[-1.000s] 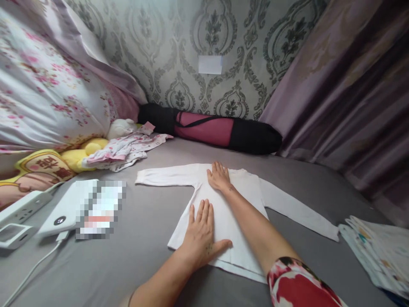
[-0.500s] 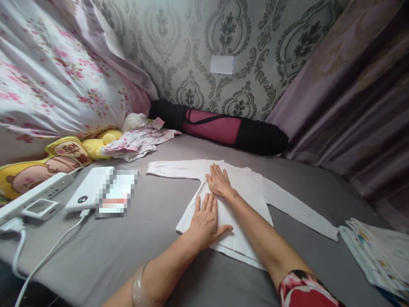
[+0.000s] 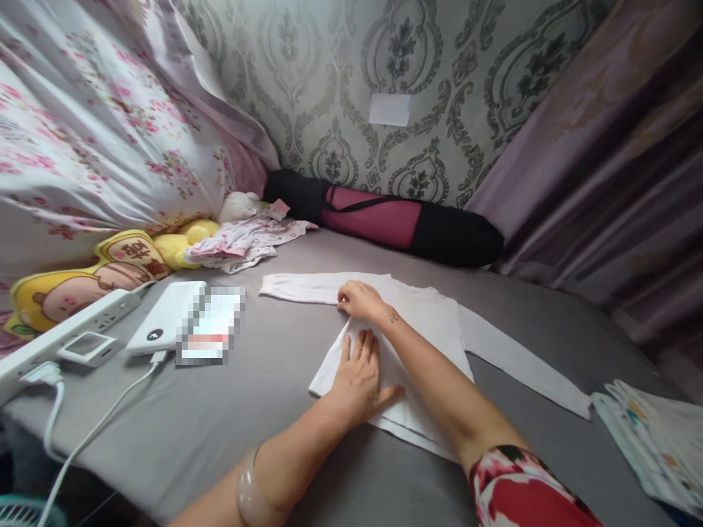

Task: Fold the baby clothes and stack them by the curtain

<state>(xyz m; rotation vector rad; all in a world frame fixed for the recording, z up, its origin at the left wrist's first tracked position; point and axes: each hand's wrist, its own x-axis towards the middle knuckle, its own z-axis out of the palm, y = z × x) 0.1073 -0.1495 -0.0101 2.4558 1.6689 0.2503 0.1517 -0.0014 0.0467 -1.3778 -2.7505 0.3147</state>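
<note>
A white long-sleeved shirt (image 3: 428,329) lies spread on the grey bed sheet, its sleeves stretched out to both sides. My left hand (image 3: 359,377) rests flat on the shirt's lower left part, fingers extended and thumb out to the right. Just beyond it, my right hand (image 3: 362,300) has its fingers curled and pinched at the shirt's edge where the left sleeve joins the body. That forearm crosses over the shirt and covers part of its front.
On the left lie a white power bank (image 3: 168,318) with a cable, a blurred-out flat item (image 3: 211,326), a power strip (image 3: 71,337) and yellow plush toys (image 3: 110,274). Crumpled printed clothes (image 3: 247,238) lie behind. A black-and-red long bag (image 3: 378,219) lines the wall; folded clothes (image 3: 653,439) sit at right.
My right hand has gone from lying flat on the shirt to curled fingers at the sleeve joint, moving slightly left. My left hand stays flat. The view has shifted slightly.
</note>
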